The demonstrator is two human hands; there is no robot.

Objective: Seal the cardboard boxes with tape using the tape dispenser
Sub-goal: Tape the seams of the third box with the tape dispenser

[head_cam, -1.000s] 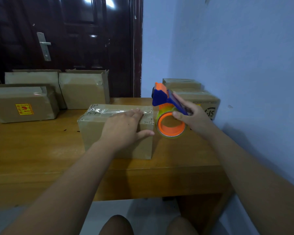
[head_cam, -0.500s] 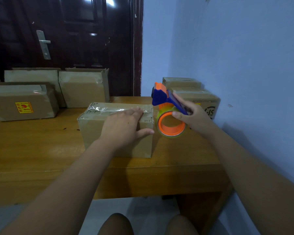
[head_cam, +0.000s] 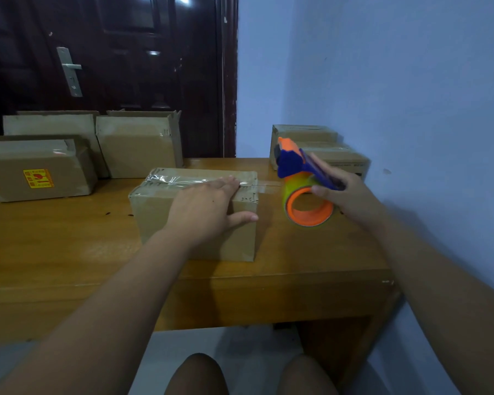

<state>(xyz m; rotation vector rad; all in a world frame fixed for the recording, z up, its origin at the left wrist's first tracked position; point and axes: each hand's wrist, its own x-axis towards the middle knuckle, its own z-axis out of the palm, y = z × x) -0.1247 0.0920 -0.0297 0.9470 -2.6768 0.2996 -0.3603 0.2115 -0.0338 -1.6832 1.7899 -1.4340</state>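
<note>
Both arms are bare along all that shows of them, from the lower corners of the view up to the wrists. The left forearm (head_cam: 111, 309) is long and slim, and so is the right forearm (head_cam: 439, 280). The left grip (head_cam: 206, 209) is a bare hand with a small dark mole (head_cam: 213, 200) on its back and a short nail on the thumb. The right grip (head_cam: 351, 198) is bare too, with a short thumbnail showing. At the bottom edge the left knee (head_cam: 196, 374) and the right knee (head_cam: 307, 374) show, bare, rounded and in shadow.
</note>
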